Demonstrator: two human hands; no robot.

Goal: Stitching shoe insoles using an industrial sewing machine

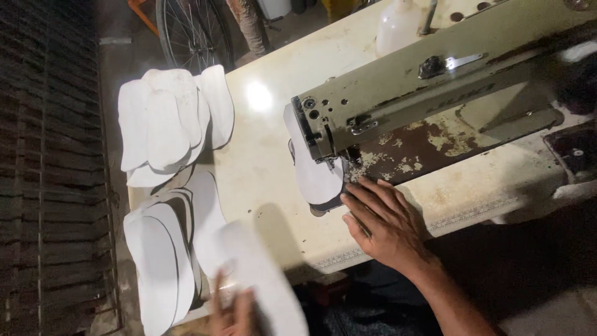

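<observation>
A white shoe insole piece (314, 177) lies under the head of an old olive-green sewing machine (423, 87), with a dark piece beneath it. My right hand (382, 224) rests flat on the table just right of that piece, fingertips touching its edge near the needle. My left hand (233, 308), at the bottom edge, grips another white insole (264, 274), blurred by motion, beside the nearer stack.
Two heaps of white insoles sit at the table's left end, one farther (171, 121) and one nearer (165, 258). A translucent plastic bottle (398, 25) stands behind the machine. A bicycle wheel (193, 31) and a dark slatted wall (50, 168) lie beyond the cream table (261, 143).
</observation>
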